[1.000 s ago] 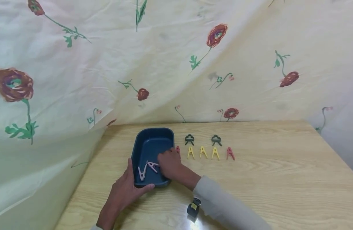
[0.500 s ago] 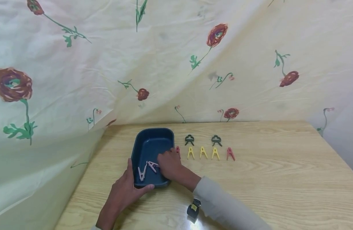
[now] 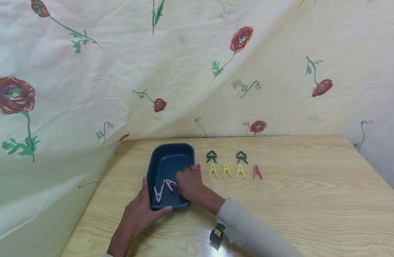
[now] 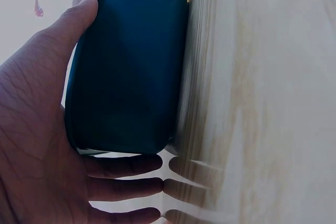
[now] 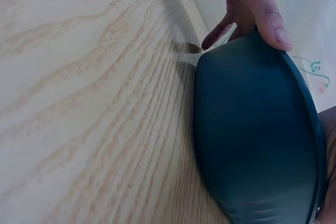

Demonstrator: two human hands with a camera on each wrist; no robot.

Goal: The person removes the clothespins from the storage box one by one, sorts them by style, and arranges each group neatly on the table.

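A deep blue tray (image 3: 171, 160) stands on the table, two pink clothespins (image 3: 159, 194) lying near its front end. My left hand (image 3: 137, 210) steadies its front left corner. In the left wrist view, the thumb of the left hand (image 4: 39, 103) lies on the rim of the tray (image 4: 131, 72), with straight fingers (image 4: 126, 187) spread beside the corner. My right hand (image 3: 190, 184) reaches over the right wall with curled fingers, against one end of the right-hand pink clothespin (image 3: 169, 184). Its fingertips are hidden, so whether it pinches anything does not show.
Right of the tray runs a row of yellow clothespins (image 3: 227, 170) with a red clothespin (image 3: 257, 172) at its end. Another red clothespin (image 3: 198, 169) is partly hidden by my hand. Behind stand two dark green clips (image 3: 241, 157). A floral cloth (image 3: 184, 71) hangs at the back.
The right-hand pink clothespin has turned slightly, shifting a little toward the far end of the tray. Both hands have stayed almost in place.
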